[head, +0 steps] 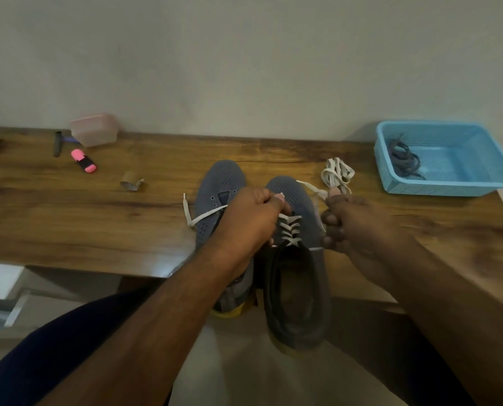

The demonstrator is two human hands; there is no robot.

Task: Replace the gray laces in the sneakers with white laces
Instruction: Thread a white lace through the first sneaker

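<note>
Your left hand [251, 218] pinches one end of the white lace [289, 228] over the right sneaker [297, 288]; your right hand [352, 221] grips the other end. Left sneaker [218, 183] sits beside it on the table [98, 224]. Spare white lace [336, 171] lies bundled nearby, gray laces [405, 161] in the blue basket [464, 186].

Head camera looks forward and down, close over the wooden table [98, 218].

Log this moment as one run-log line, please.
step: lacing right sneaker | left hand: pinches white lace | right hand: pulls lace end | gray laces: in blue basket | spare white lace: on table
</note>
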